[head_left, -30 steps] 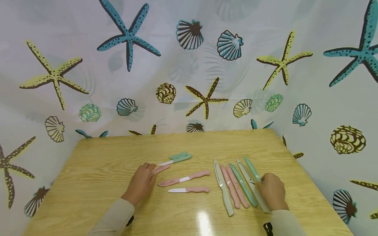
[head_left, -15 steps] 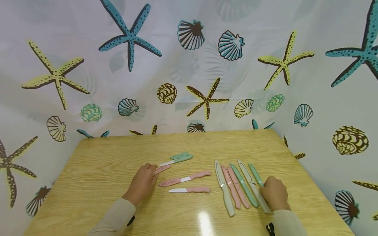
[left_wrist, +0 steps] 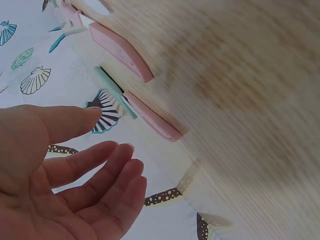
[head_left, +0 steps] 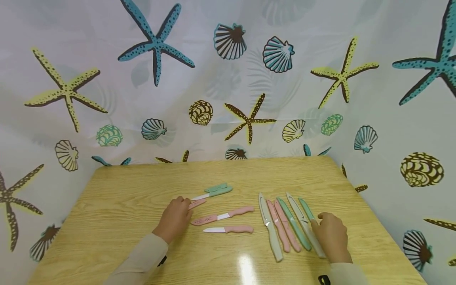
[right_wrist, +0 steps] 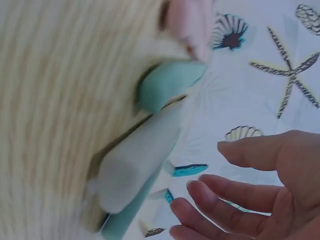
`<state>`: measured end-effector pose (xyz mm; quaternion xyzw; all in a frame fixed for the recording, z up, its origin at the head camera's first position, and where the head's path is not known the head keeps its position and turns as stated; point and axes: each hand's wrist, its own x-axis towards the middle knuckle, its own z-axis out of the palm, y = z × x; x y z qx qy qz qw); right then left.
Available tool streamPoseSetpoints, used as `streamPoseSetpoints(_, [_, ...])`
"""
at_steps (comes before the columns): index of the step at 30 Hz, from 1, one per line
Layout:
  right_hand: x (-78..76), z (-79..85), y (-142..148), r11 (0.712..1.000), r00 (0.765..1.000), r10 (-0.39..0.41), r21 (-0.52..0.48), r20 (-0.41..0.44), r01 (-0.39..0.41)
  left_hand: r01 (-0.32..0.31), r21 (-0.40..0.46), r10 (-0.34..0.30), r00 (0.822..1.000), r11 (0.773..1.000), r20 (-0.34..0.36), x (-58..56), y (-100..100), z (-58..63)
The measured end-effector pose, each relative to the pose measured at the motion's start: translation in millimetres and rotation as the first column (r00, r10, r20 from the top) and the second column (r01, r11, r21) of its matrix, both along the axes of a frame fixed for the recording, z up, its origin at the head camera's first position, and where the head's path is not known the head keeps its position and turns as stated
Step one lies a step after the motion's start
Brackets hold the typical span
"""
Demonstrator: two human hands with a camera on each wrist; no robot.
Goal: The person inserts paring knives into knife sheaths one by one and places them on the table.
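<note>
My right hand [head_left: 332,234] is relaxed, thumb and fingers apart, holding nothing. It is close beside a green knife [head_left: 306,208], the rightmost of a slanted row. In the right wrist view a pale handle [right_wrist: 132,157] and a green handle [right_wrist: 131,207] lie just past its fingertips. My left hand [head_left: 173,218] hovers loosely curled and empty by a pink blade sheath [head_left: 197,203], also seen as a pink sheath [left_wrist: 152,117] in the left wrist view. Behind it lies a green knife [head_left: 220,191] with a white blade, against a green sheath [head_left: 215,187].
Between the hands lie a pink knife [head_left: 240,211] partly in its sheath and a bare pink knife [head_left: 238,229]. The row also has two pale knives [head_left: 273,241], two pink knives [head_left: 279,227] and another green knife [head_left: 297,229]. A patterned curtain [head_left: 199,138] borders the wooden table [head_left: 142,186].
My right hand has drawn the rightmost green knife nearer the person and let go, its fingers now loosened. My left hand has shifted slightly right, covering more of the pink sheath.
</note>
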<state>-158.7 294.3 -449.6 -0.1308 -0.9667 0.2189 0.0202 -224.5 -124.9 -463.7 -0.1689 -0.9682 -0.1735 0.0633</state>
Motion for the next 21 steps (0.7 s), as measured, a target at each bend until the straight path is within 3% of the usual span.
streamPoseSetpoints(3, [7.4, 3.6, -10.5, 0.999, 0.998, 0.032, -0.024, -0.046, -0.033, -0.014, -0.023, 0.014, 1.0, 1.0, 0.013, -3.4, 1.5, -1.0])
streamPoseSetpoints(10, [23.4, 4.0, -33.4, 0.996, 0.992, 0.084, -0.02, -0.097, -0.086, -0.037, -0.101, 0.034, 0.999, 0.994, -0.027, -16.6, 5.2, -9.8])
streamPoseSetpoints(17, [32.9, 1.9, -46.6, 0.989, 0.985, 0.116, -0.074, -0.131, -0.126, -0.05, -0.108, 0.052, 0.999, 0.993, 0.009, -23.5, 7.8, -18.9])
streamPoseSetpoints(21, [37.0, 3.9, -50.6, 0.986, 0.976, 0.136, -0.073, -0.17, -0.15, -0.052, -0.118, 0.052, 0.999, 0.992, -0.008, -25.0, 7.2, -22.4])
